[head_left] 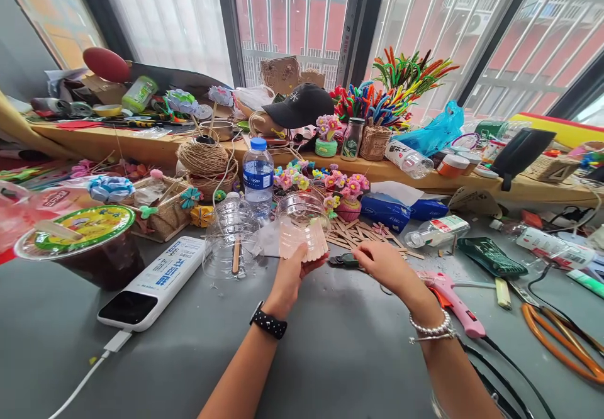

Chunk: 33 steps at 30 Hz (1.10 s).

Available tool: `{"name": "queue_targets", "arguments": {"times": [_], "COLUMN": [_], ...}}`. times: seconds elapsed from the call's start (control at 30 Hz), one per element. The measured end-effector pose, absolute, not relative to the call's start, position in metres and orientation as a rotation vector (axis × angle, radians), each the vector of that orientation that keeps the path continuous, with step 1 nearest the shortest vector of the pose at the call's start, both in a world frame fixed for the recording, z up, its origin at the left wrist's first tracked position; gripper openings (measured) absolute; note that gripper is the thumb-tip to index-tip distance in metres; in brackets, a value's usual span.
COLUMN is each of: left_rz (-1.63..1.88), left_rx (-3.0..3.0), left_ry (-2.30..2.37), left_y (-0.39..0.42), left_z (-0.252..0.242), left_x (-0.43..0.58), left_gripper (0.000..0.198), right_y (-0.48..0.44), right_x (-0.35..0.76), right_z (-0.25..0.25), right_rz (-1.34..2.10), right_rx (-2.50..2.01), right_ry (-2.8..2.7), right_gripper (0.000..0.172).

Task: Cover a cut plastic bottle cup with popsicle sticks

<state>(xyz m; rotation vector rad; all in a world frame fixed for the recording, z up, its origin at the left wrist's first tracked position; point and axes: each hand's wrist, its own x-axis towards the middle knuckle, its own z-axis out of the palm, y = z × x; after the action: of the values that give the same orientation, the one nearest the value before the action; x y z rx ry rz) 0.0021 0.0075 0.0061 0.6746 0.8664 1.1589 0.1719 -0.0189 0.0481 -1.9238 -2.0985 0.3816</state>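
Note:
My left hand [297,271] is wrapped round the underside of a clear plastic bottle piece [302,208], with short pale wooden strips [304,240] standing side by side along its near side. To its right, my right hand [377,260] has its fingers curled together; anything between them is too small to make out. Close by the right fingertips lies a dark green cutter [343,260]. Behind both hands is a loose pile of wooden sticks [368,235]. A pink glue gun [453,299] rests beside my right wrist.
A cut clear bottle [229,243] and a water bottle [258,180] stand left of the hands. Further left are a white power bank [155,280] and a dark drink cup [104,255]. Orange-handled scissors [561,343] lie at right. A wooden ledge [472,183] with crafts runs behind.

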Motion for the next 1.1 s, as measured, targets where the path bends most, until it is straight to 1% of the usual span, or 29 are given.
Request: {"name": "queue_targets", "arguments": {"times": [0.1,0.3,0.43,0.6,0.8,0.93,0.97,1.1], "left_rz": [1.258,1.33,1.319,1.205,1.137,1.138,1.14,1.134], "left_rx": [0.624,0.614,0.613,0.592,0.606,0.551,0.54,0.52], "left_ry": [0.84,0.901,0.899,0.905,0.858,0.873,0.872,0.86], "left_y": [0.009,0.01,0.01,0.01,0.008,0.009,0.01,0.009], "left_z": [0.004,0.003,0.005,0.007,0.01,0.01,0.01,0.01], "left_x": [0.003,0.003,0.001,0.001,0.001,0.0,0.0,-0.001], "left_gripper": [0.033,0.034,0.029,0.021,0.015,0.011,0.011,0.012], "right_y": [-0.018,-0.016,-0.012,0.015,0.048,0.055,0.055,0.05], "right_x": [0.175,0.165,0.17,0.184,0.168,0.158,0.157,0.165], "right_z": [0.045,0.032,0.031,0.032,0.022,0.014,0.013,0.014], "right_rz": [0.333,0.382,0.323,0.147,0.118,0.12,0.114,0.079], "right_rx": [-1.989,-2.008,-2.055,-2.225,-2.333,-2.364,-2.356,-2.282], "right_ry": [-2.126,-2.229,-2.192,-2.012,-1.973,-1.943,-1.932,-1.849], "right_gripper": [0.027,0.029,0.028,0.027,0.018,0.027,0.026,0.014]}}
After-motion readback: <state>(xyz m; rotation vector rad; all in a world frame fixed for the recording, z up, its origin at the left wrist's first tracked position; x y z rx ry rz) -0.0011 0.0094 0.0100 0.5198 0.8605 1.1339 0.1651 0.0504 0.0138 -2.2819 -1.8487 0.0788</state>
